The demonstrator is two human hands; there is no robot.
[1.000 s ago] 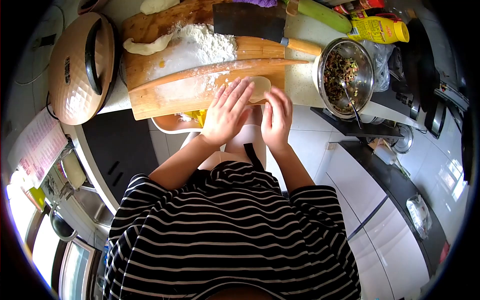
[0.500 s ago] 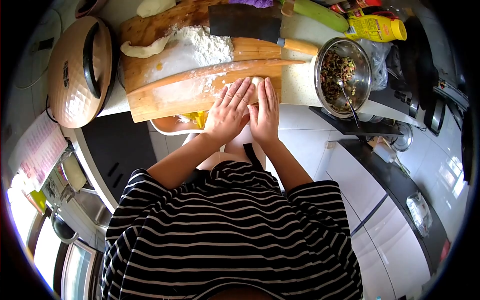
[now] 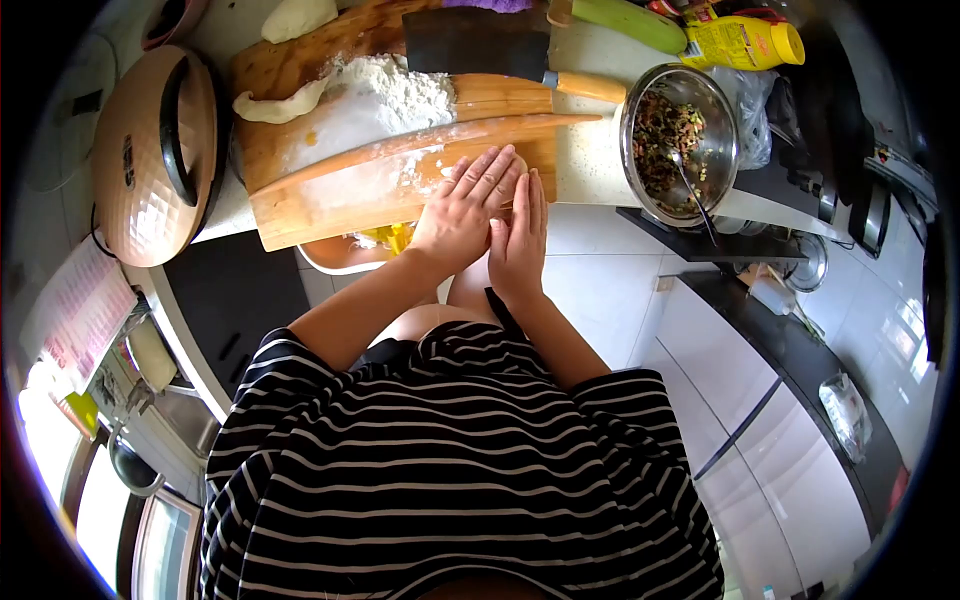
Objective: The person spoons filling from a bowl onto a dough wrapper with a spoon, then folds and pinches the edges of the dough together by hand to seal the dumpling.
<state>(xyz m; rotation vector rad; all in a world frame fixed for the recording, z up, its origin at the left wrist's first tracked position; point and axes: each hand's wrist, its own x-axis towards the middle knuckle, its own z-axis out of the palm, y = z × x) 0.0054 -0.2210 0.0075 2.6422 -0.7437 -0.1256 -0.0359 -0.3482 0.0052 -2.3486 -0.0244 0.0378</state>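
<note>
My left hand and my right hand are pressed together over the front right of a wooden board. Their fingers are stretched out, and between the palms is a small piece of dough, now almost wholly hidden. Just beyond my fingertips a long tapered rolling pin lies across the board. Behind it are a heap of white flour and a curved strip of dough. A cleaver rests flat at the back of the board, its wooden handle to the right.
On the right stands a steel bowl of chopped filling with a spoon in it. A green gourd and a yellow bottle lie behind. At left is a round electric pan; a dough lump sits at the back.
My right hand has turned and tilted inward against my left hand. The dough that showed between my fingers is now mostly covered. The view has shifted slightly.
</note>
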